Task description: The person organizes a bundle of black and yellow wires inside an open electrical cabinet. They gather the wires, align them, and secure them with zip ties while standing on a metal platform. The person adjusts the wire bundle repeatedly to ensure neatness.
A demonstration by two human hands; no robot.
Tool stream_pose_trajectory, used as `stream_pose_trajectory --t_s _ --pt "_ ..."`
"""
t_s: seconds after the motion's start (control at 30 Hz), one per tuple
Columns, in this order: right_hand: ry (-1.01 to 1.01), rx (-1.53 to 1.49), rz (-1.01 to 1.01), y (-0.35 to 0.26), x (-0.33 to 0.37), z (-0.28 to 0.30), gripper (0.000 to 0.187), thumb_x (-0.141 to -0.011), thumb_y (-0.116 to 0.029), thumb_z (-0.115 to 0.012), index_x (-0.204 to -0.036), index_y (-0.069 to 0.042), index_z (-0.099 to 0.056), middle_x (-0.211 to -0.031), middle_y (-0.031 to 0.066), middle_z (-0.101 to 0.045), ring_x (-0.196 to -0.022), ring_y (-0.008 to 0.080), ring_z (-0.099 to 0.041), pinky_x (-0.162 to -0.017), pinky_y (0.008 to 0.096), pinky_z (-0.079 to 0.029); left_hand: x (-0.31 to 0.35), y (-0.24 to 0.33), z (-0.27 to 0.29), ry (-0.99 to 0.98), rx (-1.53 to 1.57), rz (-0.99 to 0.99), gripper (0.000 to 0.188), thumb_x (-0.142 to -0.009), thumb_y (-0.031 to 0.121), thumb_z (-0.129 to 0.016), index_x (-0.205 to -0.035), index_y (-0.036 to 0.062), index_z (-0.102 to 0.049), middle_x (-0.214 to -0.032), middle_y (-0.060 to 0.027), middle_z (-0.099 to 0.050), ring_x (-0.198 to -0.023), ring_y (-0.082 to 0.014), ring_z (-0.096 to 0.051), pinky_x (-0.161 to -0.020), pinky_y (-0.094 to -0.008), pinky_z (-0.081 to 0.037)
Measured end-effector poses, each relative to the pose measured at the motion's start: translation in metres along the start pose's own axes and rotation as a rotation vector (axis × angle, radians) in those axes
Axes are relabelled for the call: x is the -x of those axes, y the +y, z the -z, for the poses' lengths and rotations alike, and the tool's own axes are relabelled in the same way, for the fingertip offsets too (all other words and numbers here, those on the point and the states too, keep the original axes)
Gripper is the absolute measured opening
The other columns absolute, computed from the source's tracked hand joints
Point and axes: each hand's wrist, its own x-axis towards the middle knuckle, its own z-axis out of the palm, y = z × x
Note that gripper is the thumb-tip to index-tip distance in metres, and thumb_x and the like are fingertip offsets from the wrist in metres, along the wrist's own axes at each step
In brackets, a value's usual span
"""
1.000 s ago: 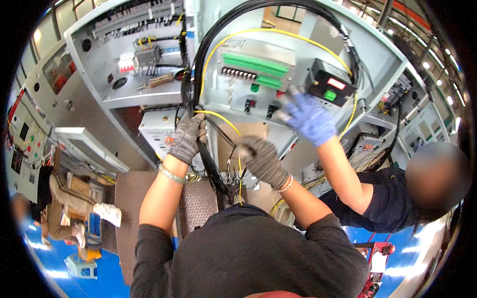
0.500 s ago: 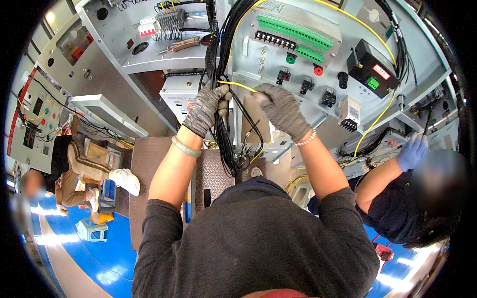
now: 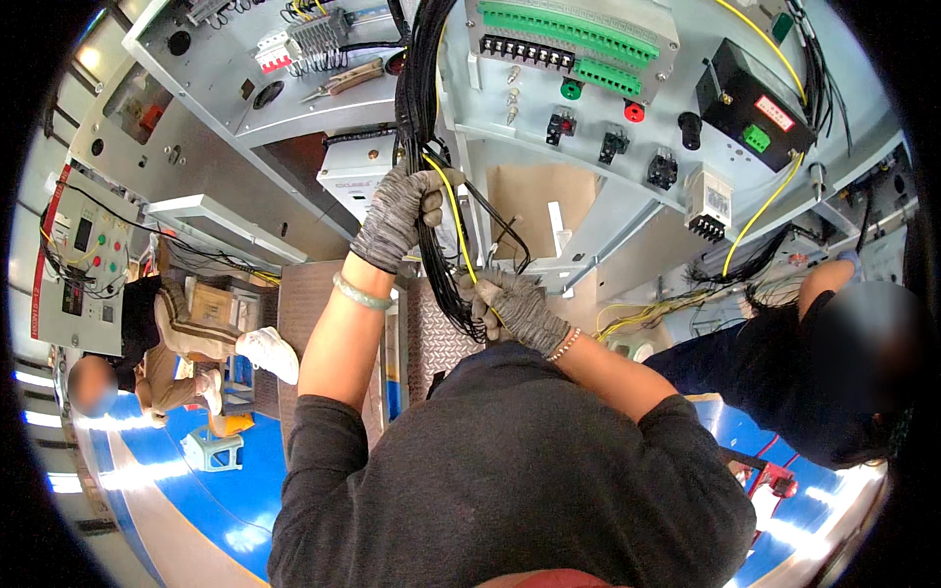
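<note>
**Yellow wire drawn down alongside the black bundle**

Right hand (image 3: 521,309) has dropped: half a second ago it holds the yellow wire (image 3: 454,214) out to the right of the bundle; now it's low, near the person's chest, fingers curled and apparently pinching the same wire. Exact fingertip contact hard to make out. Wire now slants down between the two hands, just beside the black cable bundle (image 3: 421,88), instead of sticking out sideways.

Left hand (image 3: 394,218) stays put, closed around the bundle, thumb side toward the yellow wire, below the equipment panel with its green terminal strip (image 3: 569,29). Judgement: wire and bundle now run roughly the same way, so the wire looks straightened and under control, though the two still spread apart lower down.

Co-worker (image 3: 814,382) at right has their blue-gloved hand mostly out of sight now. Pliers (image 3: 343,80) lie on the cabinet ledge, untouched.
</note>
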Motion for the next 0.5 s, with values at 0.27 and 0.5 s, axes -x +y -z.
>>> stream_pose_trajectory --t_s 0.27,0.5 --pt "-0.075 0.138 0.047 0.012 -0.003 0.013 0.035 -0.091 -0.038 -0.05 -0.103 -0.005 -0.057 -0.07 0.0018 -0.052 -0.057 0.0077 -0.052 -0.048 0.0227 -0.046 0.0 -0.004 0.0 -0.056 0.061 -0.024 0.012 -0.081 0.007 -0.057 -0.087 -0.0016 -0.052 -0.066 -0.0063 -0.054 -0.043 -0.006 -0.038 -0.035 -0.0196 -0.032" --pt "0.14 -0.06 0.609 -0.011 -0.05 0.007 0.04 -0.089 -0.034 -0.053 -0.112 -0.002 -0.052 -0.088 0.0029 -0.058 -0.079 0.0107 -0.055 -0.072 0.0249 -0.048 -0.005 -0.004 0.013 -0.084 0.041 0.011 0.011 -0.086 0.016 -0.058 -0.09 0.0074 -0.051 -0.069 -0.0001 -0.053 -0.045 -0.0042 -0.038 -0.036 -0.0176 -0.031"
